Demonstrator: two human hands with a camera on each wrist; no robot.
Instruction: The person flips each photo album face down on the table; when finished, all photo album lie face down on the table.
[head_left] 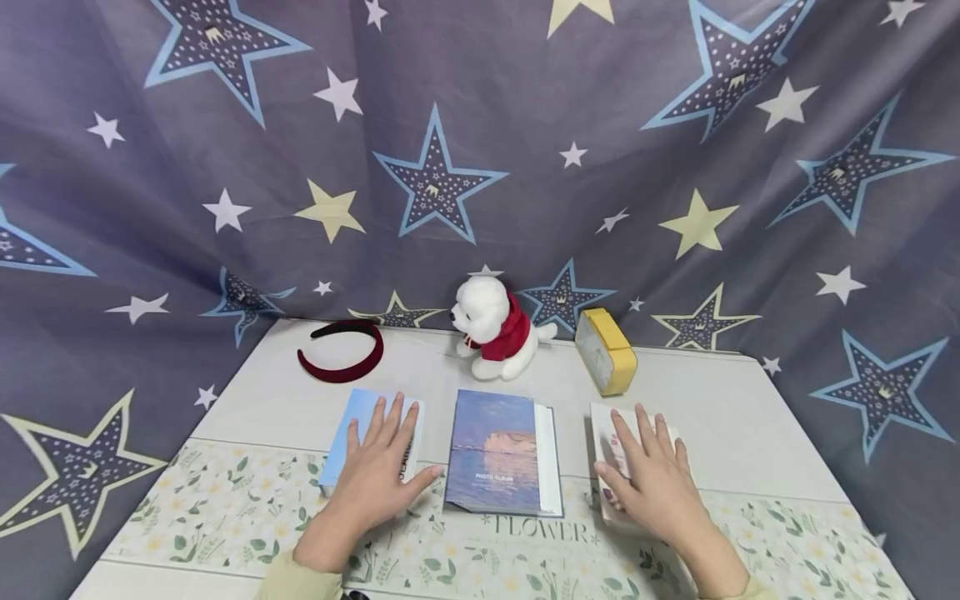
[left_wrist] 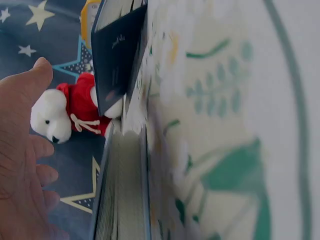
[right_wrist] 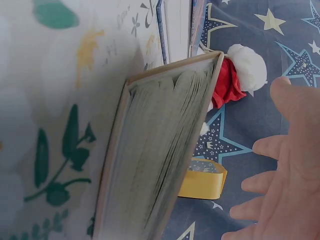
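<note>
1. Fingers (head_left: 391,425) of the left hand (head_left: 378,479) are spread, nearly straight and holding nothing, above the blue book (head_left: 364,408) at nine o'clock from the photo album (head_left: 495,454).
2. Likewise splayed and holding nothing, the right hand (head_left: 656,483) is above the pale book (head_left: 603,429) at three o'clock; both wrist views show a gap beneath.
3. For good handling, I'd bring both palms down level, then grip covers across opposite edges so the leaves don't fan.
4. Between the pale book's covers sits a thick, wavy stack of pages (right_wrist: 155,140).
5. At one o'clock, the yellow box (head_left: 613,362) looks closed; any contents are hidden.
6. Plush dog (head_left: 498,329) at twelve, headband (head_left: 367,362) at ten, starry curtain (head_left: 525,217) behind.
</note>
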